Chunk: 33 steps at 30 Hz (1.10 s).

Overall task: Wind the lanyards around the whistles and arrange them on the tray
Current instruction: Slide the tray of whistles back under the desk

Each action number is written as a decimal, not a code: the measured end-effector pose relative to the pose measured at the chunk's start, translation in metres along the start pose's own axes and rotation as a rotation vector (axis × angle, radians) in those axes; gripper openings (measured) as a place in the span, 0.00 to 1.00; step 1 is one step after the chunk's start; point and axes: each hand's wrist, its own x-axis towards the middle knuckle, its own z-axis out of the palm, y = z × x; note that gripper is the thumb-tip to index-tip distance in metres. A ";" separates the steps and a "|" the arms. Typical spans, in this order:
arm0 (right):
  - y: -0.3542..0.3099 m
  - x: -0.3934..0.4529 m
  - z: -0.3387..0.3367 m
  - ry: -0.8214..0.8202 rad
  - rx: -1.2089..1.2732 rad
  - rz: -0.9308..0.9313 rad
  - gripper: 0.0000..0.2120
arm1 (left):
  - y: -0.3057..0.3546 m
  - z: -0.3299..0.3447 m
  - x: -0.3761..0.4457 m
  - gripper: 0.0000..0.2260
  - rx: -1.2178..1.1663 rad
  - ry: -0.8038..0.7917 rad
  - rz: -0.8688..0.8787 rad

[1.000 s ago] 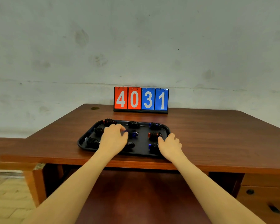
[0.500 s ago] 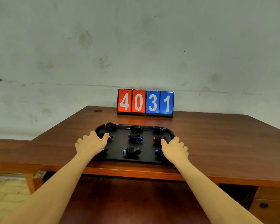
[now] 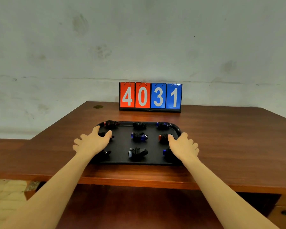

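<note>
Forearms enter from the near edge and reach over the front of the wooden desk (image 3: 221,146). Our left hand (image 3: 91,142) lies spread and relaxed over the tray's left rim, fingers straight, gripping nothing; our right hand (image 3: 184,145) lies likewise over the right rim, thumb pointing inward, fingers slack. Between them sits the black tray (image 3: 122,160), near the desk's front edge. On it we count nine wound whistles (image 3: 138,152) in three rows of three, each wrapped in its dark lanyard; the near-left and middle-left ones are partly hidden by the left hand, the near-right one by the right hand. Beyond the tray stands a flip scoreboard (image 3: 150,96) reading 4031, against a pale wall (image 3: 139,38).

We judge the winding complete and the step in hand to be a final squaring of the tray. To do it well, we should press both rims evenly and slide the tray flat, without tilting, so no bundle rolls or loosens, and keep the thumbs clear of the outer whistles.
</note>
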 end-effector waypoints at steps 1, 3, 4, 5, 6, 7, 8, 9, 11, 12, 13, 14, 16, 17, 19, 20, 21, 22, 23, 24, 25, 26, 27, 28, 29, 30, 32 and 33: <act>0.000 0.002 0.000 0.008 0.006 0.004 0.27 | 0.001 0.000 0.001 0.31 -0.020 0.001 -0.001; -0.001 0.007 0.002 0.021 0.017 0.022 0.27 | 0.003 0.002 0.006 0.31 -0.053 -0.003 0.001; -0.001 0.010 0.001 0.028 0.022 0.030 0.27 | 0.004 0.002 0.008 0.31 -0.065 -0.007 0.001; -0.003 0.013 0.001 0.028 0.024 0.042 0.27 | 0.006 0.002 0.012 0.31 -0.070 -0.017 -0.006; -0.003 0.014 0.001 0.033 0.032 0.046 0.27 | 0.007 0.002 0.013 0.31 -0.070 -0.018 -0.009; -0.003 0.013 0.000 0.036 0.039 0.050 0.27 | 0.008 0.003 0.012 0.31 -0.071 -0.022 -0.008; -0.003 0.013 -0.001 0.038 0.043 0.055 0.27 | 0.010 0.003 0.012 0.31 -0.079 -0.028 -0.003; -0.003 0.012 -0.003 0.039 0.035 0.065 0.27 | 0.011 0.002 0.011 0.31 -0.087 -0.037 -0.003; -0.006 0.007 -0.010 0.042 0.023 0.085 0.28 | 0.014 -0.003 0.007 0.31 -0.092 -0.060 -0.017; -0.006 0.005 -0.011 0.051 0.032 0.083 0.28 | 0.016 -0.004 0.004 0.31 -0.096 -0.068 -0.021; -0.008 0.002 -0.016 0.055 0.030 0.090 0.28 | 0.016 -0.008 0.001 0.32 -0.094 -0.093 -0.028; -0.010 -0.001 -0.020 0.064 0.032 0.091 0.28 | 0.017 -0.012 -0.002 0.32 -0.100 -0.110 -0.030; -0.012 -0.008 -0.028 0.078 0.033 0.095 0.28 | 0.017 -0.018 -0.009 0.33 -0.114 -0.133 -0.022; -0.015 -0.012 -0.033 0.083 0.033 0.106 0.28 | 0.018 -0.023 -0.012 0.33 -0.120 -0.137 -0.017; -0.023 -0.020 -0.044 0.079 0.038 0.134 0.28 | 0.017 -0.036 -0.019 0.32 -0.134 -0.155 -0.014; -0.026 -0.026 -0.048 0.079 0.039 0.139 0.28 | 0.016 -0.041 -0.024 0.32 -0.143 -0.159 -0.014; -0.030 -0.031 -0.053 0.075 0.033 0.139 0.28 | 0.015 -0.047 -0.028 0.32 -0.154 -0.159 -0.012; -0.036 -0.038 -0.059 0.067 0.022 0.150 0.28 | 0.012 -0.055 -0.032 0.31 -0.160 -0.167 -0.017; -0.040 -0.045 -0.063 0.061 0.013 0.157 0.28 | 0.009 -0.061 -0.036 0.31 -0.164 -0.165 -0.020; -0.045 -0.053 -0.067 0.053 0.004 0.167 0.29 | 0.006 -0.069 -0.040 0.31 -0.161 -0.171 -0.020; -0.052 -0.062 -0.072 0.043 0.002 0.189 0.29 | 0.002 -0.078 -0.044 0.31 -0.158 -0.185 -0.016; -0.055 -0.071 -0.075 0.037 0.001 0.204 0.29 | -0.001 -0.085 -0.049 0.31 -0.155 -0.188 -0.011; -0.057 -0.079 -0.077 0.029 0.003 0.218 0.29 | -0.004 -0.091 -0.054 0.31 -0.150 -0.191 -0.005; -0.060 -0.087 -0.080 0.022 0.001 0.232 0.30 | -0.007 -0.098 -0.059 0.31 -0.143 -0.196 0.001; -0.063 -0.098 -0.082 0.019 -0.005 0.252 0.30 | -0.012 -0.107 -0.065 0.31 -0.137 -0.204 0.005; -0.064 -0.105 -0.082 0.024 -0.009 0.264 0.30 | -0.014 -0.112 -0.070 0.30 -0.130 -0.203 0.017; -0.065 -0.123 -0.082 0.034 -0.010 0.290 0.30 | -0.024 -0.120 -0.080 0.30 -0.130 -0.208 0.030; -0.065 -0.129 -0.081 0.040 -0.006 0.302 0.31 | -0.028 -0.121 -0.085 0.30 -0.134 -0.205 0.033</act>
